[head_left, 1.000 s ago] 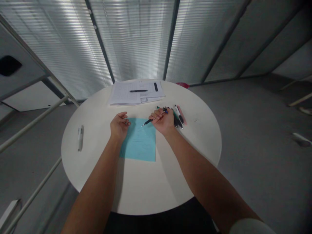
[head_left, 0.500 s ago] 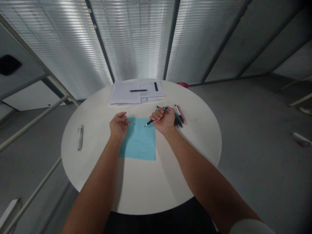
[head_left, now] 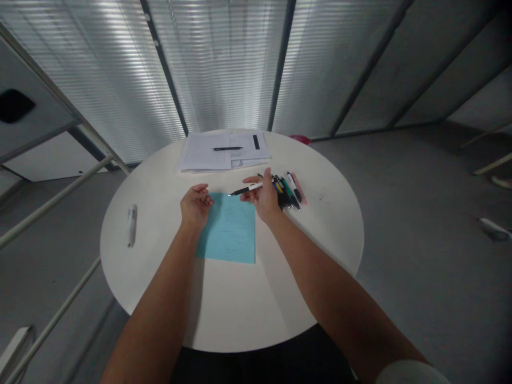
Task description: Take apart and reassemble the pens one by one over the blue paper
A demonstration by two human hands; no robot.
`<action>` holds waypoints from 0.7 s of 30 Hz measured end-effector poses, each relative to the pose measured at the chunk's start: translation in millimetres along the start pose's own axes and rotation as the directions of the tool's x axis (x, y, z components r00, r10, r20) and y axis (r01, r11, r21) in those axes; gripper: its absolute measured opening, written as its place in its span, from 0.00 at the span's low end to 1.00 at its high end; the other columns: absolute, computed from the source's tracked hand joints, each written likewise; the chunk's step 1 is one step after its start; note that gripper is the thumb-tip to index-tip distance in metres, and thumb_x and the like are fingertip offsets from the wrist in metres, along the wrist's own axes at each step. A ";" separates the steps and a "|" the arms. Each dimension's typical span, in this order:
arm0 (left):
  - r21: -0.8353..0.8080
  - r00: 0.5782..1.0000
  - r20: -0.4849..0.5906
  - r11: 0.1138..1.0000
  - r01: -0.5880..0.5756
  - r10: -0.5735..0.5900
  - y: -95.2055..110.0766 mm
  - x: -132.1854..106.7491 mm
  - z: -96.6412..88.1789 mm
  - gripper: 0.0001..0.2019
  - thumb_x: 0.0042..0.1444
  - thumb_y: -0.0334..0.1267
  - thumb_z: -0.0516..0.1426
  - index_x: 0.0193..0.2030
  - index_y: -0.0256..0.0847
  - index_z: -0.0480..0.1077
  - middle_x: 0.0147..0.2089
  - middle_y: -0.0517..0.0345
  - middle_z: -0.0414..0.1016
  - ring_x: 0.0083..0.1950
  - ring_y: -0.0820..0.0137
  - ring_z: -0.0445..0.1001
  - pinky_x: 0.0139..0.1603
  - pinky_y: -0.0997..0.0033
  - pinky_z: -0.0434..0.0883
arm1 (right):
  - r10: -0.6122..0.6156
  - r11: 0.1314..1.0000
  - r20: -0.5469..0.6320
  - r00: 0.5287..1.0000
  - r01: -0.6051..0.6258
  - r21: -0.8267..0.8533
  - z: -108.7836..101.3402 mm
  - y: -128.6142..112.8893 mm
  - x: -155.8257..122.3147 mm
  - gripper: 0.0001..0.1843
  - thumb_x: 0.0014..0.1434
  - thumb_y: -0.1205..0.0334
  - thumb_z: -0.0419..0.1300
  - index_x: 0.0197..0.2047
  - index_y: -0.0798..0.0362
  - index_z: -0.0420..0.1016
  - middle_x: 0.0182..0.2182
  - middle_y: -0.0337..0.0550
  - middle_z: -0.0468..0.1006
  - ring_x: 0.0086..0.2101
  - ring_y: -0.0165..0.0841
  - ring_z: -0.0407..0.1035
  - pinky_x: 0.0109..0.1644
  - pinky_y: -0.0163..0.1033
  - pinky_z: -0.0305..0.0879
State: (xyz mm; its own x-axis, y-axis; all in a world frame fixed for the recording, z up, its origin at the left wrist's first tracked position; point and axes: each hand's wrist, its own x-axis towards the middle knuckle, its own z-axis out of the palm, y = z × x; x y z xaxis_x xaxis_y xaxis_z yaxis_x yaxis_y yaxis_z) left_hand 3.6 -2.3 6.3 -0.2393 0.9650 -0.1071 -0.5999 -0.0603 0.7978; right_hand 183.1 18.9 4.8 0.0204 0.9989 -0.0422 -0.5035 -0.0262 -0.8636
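Observation:
My right hand (head_left: 262, 197) holds a white-and-black pen (head_left: 248, 189), its tip pointing left above the top edge of a light blue sheet of paper (head_left: 230, 229). The thumb presses on the barrel, and the other fingers lie partly behind it. Faint lines of writing show on the sheet. My left hand (head_left: 196, 205) rests at the sheet's upper left edge, fingers loosely bent with nothing visible in them. Just right of my right hand lies a bunch of several pens (head_left: 286, 193), partly hidden by that hand.
All this is on a round white table (head_left: 256, 309). At the back lies a stack of printed papers (head_left: 204, 154) with a black pen (head_left: 228, 149) on top. A white pen (head_left: 132, 226) lies at the left. Beside the bunch is a pink item (head_left: 300, 188). A metal rail (head_left: 52, 200) runs at left.
My right hand has turned and shifted slightly left, raising the pen off the sheet; its tip now points left and more of the barrel shows. My left hand is nearly still.

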 end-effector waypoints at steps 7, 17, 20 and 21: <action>0.004 1.000 -0.001 1.000 0.000 0.000 -0.6 -0.3 -0.1 0.13 0.34 0.28 0.55 0.30 0.37 0.73 0.27 0.59 0.66 0.23 0.77 0.63 0.25 0.73 0.62 | -0.223 0.933 0.013 0.975 0.218 -0.285 1.2 5.2 -6.5 0.15 0.52 0.51 0.68 0.30 0.47 0.66 0.15 0.27 0.60 0.18 0.26 0.61 0.22 0.32 0.56; 0.011 1.000 0.006 1.000 -0.016 0.016 -2.4 0.7 -0.6 0.13 0.33 0.28 0.55 0.30 0.37 0.73 0.28 0.59 0.66 0.23 0.77 0.63 0.24 0.73 0.62 | -0.418 0.660 0.174 0.891 0.430 -0.615 -0.2 4.0 -16.1 0.19 0.63 0.51 0.57 0.22 0.48 0.67 0.20 0.37 0.67 0.28 0.32 0.65 0.36 0.36 0.59; 0.014 1.000 0.011 1.000 -0.018 0.017 -2.4 0.8 -0.8 0.13 0.34 0.28 0.55 0.30 0.37 0.73 0.28 0.59 0.66 0.23 0.77 0.63 0.24 0.73 0.62 | -0.366 0.701 0.161 0.916 0.385 -0.600 1.3 4.0 -16.3 0.19 0.61 0.52 0.60 0.21 0.48 0.66 0.19 0.37 0.67 0.27 0.32 0.65 0.35 0.36 0.58; 0.014 1.000 0.013 1.000 -0.017 0.017 -2.5 1.0 -0.9 0.12 0.34 0.28 0.55 0.30 0.37 0.73 0.28 0.59 0.66 0.24 0.77 0.63 0.24 0.73 0.62 | -0.341 0.720 0.151 0.928 0.361 -0.592 1.8 4.0 -16.4 0.19 0.61 0.52 0.60 0.21 0.48 0.66 0.19 0.37 0.66 0.27 0.33 0.65 0.35 0.36 0.58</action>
State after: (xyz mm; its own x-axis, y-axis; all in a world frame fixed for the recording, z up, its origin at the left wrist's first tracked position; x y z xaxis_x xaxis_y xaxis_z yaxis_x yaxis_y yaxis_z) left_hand 4.1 -1.5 3.6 -0.2399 0.9670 -0.0860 -0.5848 -0.0733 0.8079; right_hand 179.2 2.4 2.9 0.0599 0.9416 0.3315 0.1562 0.3191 -0.9348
